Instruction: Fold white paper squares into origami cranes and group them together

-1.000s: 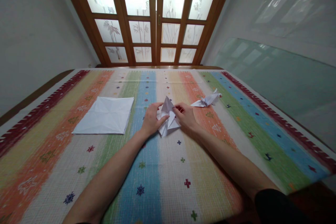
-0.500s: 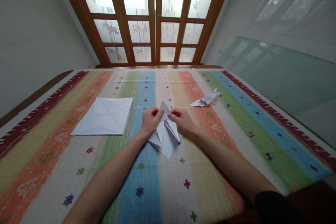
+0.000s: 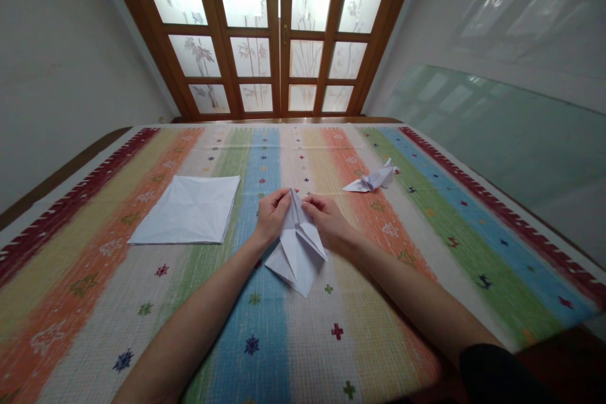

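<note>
A partly folded sheet of white paper (image 3: 299, 255) is held over the middle of the striped tablecloth, its narrow tip pointing away from me and its wide folded flaps toward me. My left hand (image 3: 273, 214) pinches the upper left edge near the tip, thumb on top. On the other side, my right hand (image 3: 324, 218) has its thumb and bent fingers closed at the upper right edge of the same paper. The undersides of the fingers are hidden.
To the left lies a stack of square white paper (image 3: 189, 211) with crease lines. A folded white paper crane (image 3: 372, 178) rests on the right. The striped tablecloth (image 3: 246, 353) covers the table, with wood-framed glass doors (image 3: 279, 31) beyond it.
The folded paper has shifted slightly toward me, and its tip now looks narrower and leans left toward my left hand. The paper stack and crane have stayed put.
</note>
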A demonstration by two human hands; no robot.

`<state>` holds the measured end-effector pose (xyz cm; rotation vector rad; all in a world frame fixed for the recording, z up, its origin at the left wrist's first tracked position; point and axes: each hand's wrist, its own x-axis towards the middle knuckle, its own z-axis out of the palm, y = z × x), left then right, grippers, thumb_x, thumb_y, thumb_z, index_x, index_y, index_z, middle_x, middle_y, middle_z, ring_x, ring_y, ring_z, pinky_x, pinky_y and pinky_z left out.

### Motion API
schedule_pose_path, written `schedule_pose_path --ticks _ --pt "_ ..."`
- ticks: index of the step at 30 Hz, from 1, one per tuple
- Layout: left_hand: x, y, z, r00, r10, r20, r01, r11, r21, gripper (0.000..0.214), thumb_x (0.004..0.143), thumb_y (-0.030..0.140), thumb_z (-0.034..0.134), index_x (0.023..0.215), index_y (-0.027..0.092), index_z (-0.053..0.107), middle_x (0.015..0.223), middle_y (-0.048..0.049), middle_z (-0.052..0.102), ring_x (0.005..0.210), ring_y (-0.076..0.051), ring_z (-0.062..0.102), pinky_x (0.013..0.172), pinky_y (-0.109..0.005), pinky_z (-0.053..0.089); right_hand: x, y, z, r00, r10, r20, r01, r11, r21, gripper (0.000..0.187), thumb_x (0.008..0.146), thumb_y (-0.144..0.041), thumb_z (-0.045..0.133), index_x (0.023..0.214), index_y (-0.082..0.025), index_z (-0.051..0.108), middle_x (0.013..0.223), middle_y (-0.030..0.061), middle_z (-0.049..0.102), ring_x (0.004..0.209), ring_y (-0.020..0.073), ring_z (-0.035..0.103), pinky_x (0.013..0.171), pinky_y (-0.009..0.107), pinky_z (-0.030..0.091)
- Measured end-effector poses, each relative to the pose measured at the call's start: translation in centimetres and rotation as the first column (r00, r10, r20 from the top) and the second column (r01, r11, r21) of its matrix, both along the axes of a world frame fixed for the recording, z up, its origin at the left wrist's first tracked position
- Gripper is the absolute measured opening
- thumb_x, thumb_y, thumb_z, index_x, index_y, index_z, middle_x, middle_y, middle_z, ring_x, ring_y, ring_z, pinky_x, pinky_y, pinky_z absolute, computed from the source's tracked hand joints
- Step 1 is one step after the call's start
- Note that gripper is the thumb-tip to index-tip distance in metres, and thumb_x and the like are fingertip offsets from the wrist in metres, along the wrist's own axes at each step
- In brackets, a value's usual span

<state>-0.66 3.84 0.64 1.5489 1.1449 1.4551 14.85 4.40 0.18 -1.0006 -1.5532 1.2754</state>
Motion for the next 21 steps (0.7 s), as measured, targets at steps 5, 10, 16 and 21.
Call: schedule_pose_path --ticks 5,10,16,21 --pt "0.2 -0.1 0.1 1.0 0.02 0.009 -0.02 1.0 0.024 0.027 0.083 0.037 0.055 0.086 0.016 0.071 0.081 -0.0043 0.072 0.074 -0.016 0.062 0.068 -0.026 0.047 -0.1 -0.3 0.0 0.999 0.015 -0.036 -0.016 0.999 -0.028 0.03 0.077 -0.046 0.057 0.07 -0.018 0.057 0.061 -0.0033 0.044 0.055 0.0103 0.036 0.051 0.024 0.03" --pt "0.4 -0.2 0.6 0.999 0.044 0.006 -0.044 0.999 0.023 0.022 0.08 0.035 0.059 0.072 0.016 0.066 0.063 0.0007 0.062 0.059 -0.011 0.053 0.058 -0.022 0.042 -0.1 -0.2 0.0 0.996 0.086 0.005 -0.086 0.996 0.016 0.035 0.079 -0.05 0.054 0.064 -0.02 0.05 0.059 -0.0047 0.037 0.053 0.0099 0.031 0.05 0.025 0.026" --pt "0.1 -0.3 1.2 1.0 -0.013 -0.014 0.013 0.999 0.041 0.022 0.08 0.026 0.057 0.095 0.017 0.07 0.073 -0.0003 0.067 0.062 -0.011 0.056 0.061 -0.022 0.044 0.1 -0.1 0.2 0.983 0.178 0.051 -0.178 0.984 0.005 0.04 0.08 -0.055 0.053 0.061 -0.021 0.045 0.057 -0.0055 0.034 0.053 0.0099 0.029 0.049 0.025 0.024" --pt "0.0 0.0 1.0 1.0 0.006 0.012 -0.007 0.999 0.043 0.014 0.078 0.024 0.059 0.087 0.017 0.069 0.076 -0.0028 0.07 0.067 -0.014 0.062 0.066 -0.025 0.047 0.3 0.0 0.1 0.981 0.191 0.041 -0.192 0.981 0.016 0.043 0.081 -0.058 0.053 0.063 -0.02 0.045 0.06 -0.005 0.036 0.054 0.0098 0.031 0.05 0.025 0.025"
